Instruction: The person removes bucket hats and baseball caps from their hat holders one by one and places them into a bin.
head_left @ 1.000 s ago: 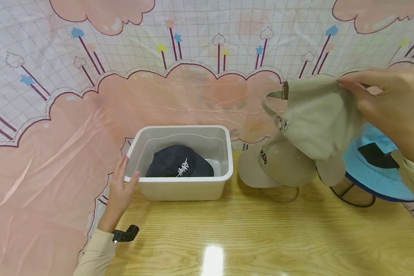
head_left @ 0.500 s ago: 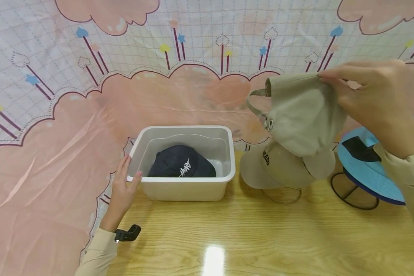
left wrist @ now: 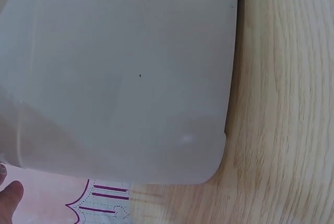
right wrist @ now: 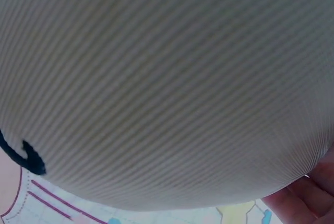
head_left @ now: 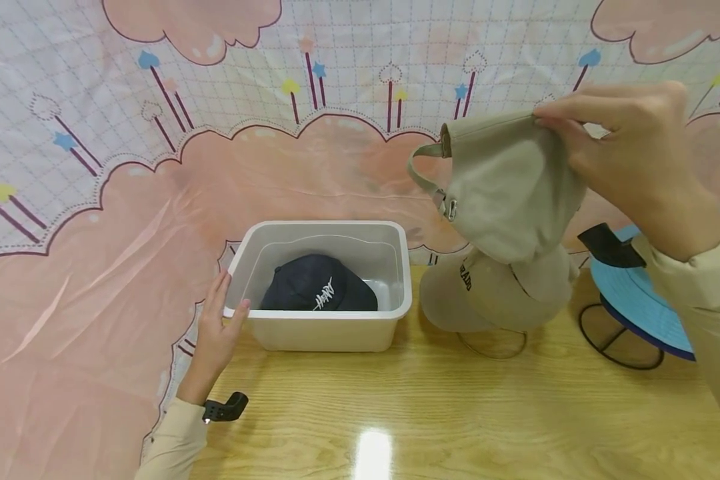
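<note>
My right hand point(head_left: 627, 153) pinches a beige baseball cap point(head_left: 510, 193) by its upper edge, and the strap with a metal buckle hangs on the left side. Held up, it partly covers another beige cap point(head_left: 486, 300) with dark lettering on a stand behind. A ribbed pale surface with a dark mark fills most of the right wrist view, fingers point(right wrist: 295, 203) at its lower right edge. My left hand point(head_left: 213, 340) rests on the left front corner of a white plastic bin point(head_left: 321, 333), thumb at the front rim. Inside lies a navy cap point(head_left: 306, 283) with white lettering.
A light blue bucket hat point(head_left: 627, 287) sits at the right on a black wire stand point(head_left: 582, 330), partly behind the right forearm. The wooden table point(head_left: 456, 413) runs across the front. A patterned pink and white cloth point(head_left: 312, 167) hangs behind.
My right hand has carried the beige cap to the left and slightly up, away from the blue bucket hat. The left hand stays at the bin's corner.
</note>
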`<state>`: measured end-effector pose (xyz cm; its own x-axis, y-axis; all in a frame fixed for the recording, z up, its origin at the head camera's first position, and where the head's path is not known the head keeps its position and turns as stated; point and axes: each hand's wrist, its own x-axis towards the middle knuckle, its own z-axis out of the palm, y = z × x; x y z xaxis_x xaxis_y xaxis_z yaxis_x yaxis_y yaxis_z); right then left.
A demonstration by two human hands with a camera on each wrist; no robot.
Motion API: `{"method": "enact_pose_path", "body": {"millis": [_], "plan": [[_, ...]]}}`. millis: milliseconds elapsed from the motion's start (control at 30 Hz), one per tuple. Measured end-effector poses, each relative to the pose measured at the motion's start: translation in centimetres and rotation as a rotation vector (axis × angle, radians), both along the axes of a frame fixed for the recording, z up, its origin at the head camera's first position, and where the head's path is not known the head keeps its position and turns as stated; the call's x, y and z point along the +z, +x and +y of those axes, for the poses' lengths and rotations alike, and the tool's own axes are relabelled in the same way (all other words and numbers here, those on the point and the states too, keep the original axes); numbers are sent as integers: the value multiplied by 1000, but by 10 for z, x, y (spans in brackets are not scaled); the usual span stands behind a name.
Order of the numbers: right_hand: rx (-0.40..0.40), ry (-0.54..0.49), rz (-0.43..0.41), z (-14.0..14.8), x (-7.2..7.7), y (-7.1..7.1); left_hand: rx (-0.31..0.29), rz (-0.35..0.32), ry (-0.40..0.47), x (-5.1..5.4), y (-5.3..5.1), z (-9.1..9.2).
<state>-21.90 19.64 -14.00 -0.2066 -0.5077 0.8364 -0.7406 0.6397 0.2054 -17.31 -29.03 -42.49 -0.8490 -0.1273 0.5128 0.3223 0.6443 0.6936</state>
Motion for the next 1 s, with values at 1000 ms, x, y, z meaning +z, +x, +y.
{"method": "enact_pose_path", "body": {"millis": [1000], "plan": [[264, -175, 68, -78, 5, -8, -8, 38, 35, -1, 4, -5]]}}
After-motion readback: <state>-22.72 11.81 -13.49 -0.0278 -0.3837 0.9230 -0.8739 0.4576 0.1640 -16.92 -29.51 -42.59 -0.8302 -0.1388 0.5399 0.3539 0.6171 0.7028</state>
